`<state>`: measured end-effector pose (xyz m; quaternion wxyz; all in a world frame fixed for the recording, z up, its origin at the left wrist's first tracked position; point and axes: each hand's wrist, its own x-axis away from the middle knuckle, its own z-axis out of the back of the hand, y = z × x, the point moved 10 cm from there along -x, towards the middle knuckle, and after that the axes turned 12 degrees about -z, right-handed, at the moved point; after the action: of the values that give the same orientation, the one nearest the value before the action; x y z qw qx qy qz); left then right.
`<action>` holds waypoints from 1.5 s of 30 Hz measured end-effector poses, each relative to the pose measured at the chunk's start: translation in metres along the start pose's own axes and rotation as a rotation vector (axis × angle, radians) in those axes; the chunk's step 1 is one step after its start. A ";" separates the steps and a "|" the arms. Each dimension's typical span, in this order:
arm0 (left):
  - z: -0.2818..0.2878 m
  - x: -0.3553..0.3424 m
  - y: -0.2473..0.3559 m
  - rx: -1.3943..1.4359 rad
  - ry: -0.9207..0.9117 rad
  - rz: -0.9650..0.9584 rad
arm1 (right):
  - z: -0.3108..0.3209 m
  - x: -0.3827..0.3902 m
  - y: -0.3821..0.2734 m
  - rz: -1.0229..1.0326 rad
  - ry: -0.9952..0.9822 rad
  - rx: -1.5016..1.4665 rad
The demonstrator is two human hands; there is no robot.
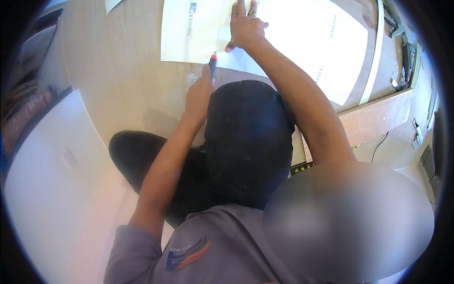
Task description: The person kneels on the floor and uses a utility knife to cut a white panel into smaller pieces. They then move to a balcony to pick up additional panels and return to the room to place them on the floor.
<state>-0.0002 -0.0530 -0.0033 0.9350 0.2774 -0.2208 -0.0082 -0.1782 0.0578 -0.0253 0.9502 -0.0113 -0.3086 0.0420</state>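
Observation:
My left hand (200, 92) is closed around a slim black-and-red utility knife (212, 61). Its thin metal tip points away from me, over the near edge of a large white sheet (293, 42) with printed marks. On that sheet, to the right of the knife, my right hand (247, 29) lies flat with its fingers stretched out and apart, a ring on one finger. The fingertips reach the upper edge of the view. My raised knee, in dark trousers (250, 123), stands between my two forearms.
Pale wooden boards (118, 71) spread under the sheet and to its left. A white curved panel (66, 175) stands at the left. On the right are a long pale strip (373, 52), a wooden plank (378, 116), a thin black cable (378, 146) and several tools (407, 61).

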 end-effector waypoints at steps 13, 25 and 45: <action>0.000 0.041 0.002 0.077 0.010 -0.051 | -0.003 0.002 -0.002 -0.014 -0.059 0.073; 0.084 -0.023 0.009 -0.078 -0.050 0.006 | -0.008 -0.006 0.005 -0.001 0.102 -0.002; 0.081 -0.266 0.013 0.057 0.427 -0.148 | -0.006 -0.005 0.000 0.015 0.025 -0.022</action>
<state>-0.2754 -0.0469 -0.0442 0.9491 0.3147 0.0027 -0.0115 -0.1786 0.0570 -0.0325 0.9534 -0.0246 -0.2971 0.0453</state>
